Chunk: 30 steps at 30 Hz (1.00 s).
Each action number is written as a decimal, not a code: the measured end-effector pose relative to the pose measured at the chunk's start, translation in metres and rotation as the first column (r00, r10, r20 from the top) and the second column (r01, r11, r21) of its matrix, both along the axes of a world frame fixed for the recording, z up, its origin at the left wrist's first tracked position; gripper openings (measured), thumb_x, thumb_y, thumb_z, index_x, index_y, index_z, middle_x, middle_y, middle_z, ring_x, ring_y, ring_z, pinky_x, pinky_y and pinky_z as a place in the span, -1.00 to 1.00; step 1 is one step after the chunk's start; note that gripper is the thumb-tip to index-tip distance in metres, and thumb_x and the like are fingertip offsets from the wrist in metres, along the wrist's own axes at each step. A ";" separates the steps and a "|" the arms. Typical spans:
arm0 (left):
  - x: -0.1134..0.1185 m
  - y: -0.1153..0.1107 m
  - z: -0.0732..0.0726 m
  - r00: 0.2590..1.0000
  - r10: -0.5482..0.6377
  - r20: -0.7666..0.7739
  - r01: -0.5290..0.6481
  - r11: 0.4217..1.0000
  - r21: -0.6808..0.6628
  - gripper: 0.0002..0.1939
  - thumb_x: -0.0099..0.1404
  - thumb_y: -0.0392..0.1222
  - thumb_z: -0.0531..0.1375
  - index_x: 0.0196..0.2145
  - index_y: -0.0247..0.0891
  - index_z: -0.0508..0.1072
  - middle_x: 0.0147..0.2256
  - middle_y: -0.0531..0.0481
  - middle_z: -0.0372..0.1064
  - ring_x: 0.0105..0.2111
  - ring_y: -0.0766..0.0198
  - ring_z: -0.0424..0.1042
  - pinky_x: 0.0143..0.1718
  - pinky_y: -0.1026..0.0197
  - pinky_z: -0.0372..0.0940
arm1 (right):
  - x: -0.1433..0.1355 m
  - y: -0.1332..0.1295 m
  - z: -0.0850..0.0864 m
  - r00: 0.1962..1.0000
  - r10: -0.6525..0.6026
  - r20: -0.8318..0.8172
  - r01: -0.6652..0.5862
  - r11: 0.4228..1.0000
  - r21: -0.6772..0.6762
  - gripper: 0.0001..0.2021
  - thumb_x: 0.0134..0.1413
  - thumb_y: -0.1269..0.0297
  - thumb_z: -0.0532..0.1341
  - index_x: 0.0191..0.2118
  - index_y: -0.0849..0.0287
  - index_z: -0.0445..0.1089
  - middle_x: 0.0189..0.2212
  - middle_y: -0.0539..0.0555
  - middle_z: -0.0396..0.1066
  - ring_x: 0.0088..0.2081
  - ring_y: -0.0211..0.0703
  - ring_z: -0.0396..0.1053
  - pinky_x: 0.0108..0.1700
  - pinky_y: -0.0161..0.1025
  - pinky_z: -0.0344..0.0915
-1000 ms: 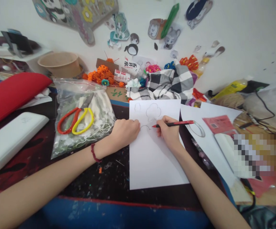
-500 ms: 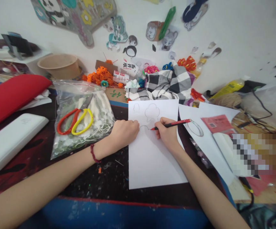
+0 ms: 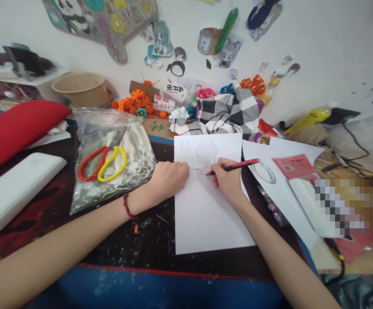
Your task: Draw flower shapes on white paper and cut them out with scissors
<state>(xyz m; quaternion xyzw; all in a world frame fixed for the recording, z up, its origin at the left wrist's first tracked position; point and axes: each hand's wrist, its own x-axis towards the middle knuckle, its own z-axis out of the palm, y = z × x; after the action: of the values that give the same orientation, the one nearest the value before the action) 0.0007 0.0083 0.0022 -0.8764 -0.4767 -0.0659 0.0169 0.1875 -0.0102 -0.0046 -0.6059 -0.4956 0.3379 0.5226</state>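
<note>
A white sheet of paper [image 3: 206,223] lies upright before me on the dark tabletop, with faint grey outlines near its top: a small oval, a cloud-like shape and a curved line lower down. My right hand [image 3: 227,180] pinches a red and black pencil [image 3: 241,164], its tip at the right end of that curved line. On the paper's left edge rests my left hand [image 3: 171,178], closed in a loose fist, its fingertips tucked out of sight. Left of it, scissors [image 3: 104,163] with red and yellow handles lie on a clear plastic bag [image 3: 86,197] of green and white pieces.
A white power bank [image 3: 22,189] and a red case [image 3: 22,126] are at the left. Behind the paper lies checked cloth [image 3: 220,113] beside orange yarn flowers [image 3: 136,102]. More paper sheets [image 3: 289,206] and a pink packet [image 3: 292,166] lie to the right.
The pencil tip has shifted slightly right, and the curved line appears to reach a little further with it. My left hand stays on the paper's edge; the whole view drifts slightly.
</note>
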 end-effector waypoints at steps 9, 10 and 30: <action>0.000 -0.001 0.002 1.000 -0.010 -0.020 0.009 1.000 -0.013 -0.65 0.44 -0.19 -0.06 -0.31 -0.32 0.48 -0.39 -0.21 0.55 -0.47 0.05 0.52 -0.51 0.17 0.17 | -0.002 -0.002 0.000 1.000 0.015 -0.022 -0.015 1.000 -0.004 -0.75 -0.12 0.45 0.18 -0.68 0.12 0.15 -0.82 -0.14 0.22 -0.82 -0.36 0.12 -0.77 -0.41 -0.02; 0.000 -0.001 0.002 1.000 -0.009 -0.021 0.009 1.000 -0.013 -0.65 0.44 -0.19 -0.06 -0.32 -0.32 0.48 -0.38 -0.20 0.55 -0.47 0.05 0.52 -0.51 0.17 0.17 | -0.002 -0.002 0.000 1.000 0.014 -0.023 -0.014 1.000 -0.003 -0.75 -0.13 0.45 0.18 -0.68 0.12 0.15 -0.82 -0.14 0.22 -0.82 -0.36 0.12 -0.77 -0.41 -0.02; 0.000 0.000 -0.001 1.000 -0.030 -0.008 0.030 1.000 0.009 -0.63 0.43 -0.19 -0.08 -0.33 -0.30 0.49 -0.42 -0.18 0.52 -0.51 0.07 0.48 -0.54 0.17 0.10 | -0.001 -0.002 0.000 1.000 0.005 -0.003 -0.005 1.000 0.016 -0.73 -0.11 0.46 0.17 -0.69 0.11 0.13 -0.82 -0.15 0.21 -0.81 -0.38 0.11 -0.74 -0.41 0.01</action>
<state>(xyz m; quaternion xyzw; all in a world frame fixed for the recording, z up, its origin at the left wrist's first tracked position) 0.0004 0.0082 0.0009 -0.8837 -0.4630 -0.0649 0.0216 0.1867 -0.0122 -0.0041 -0.5999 -0.4991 0.3362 0.5272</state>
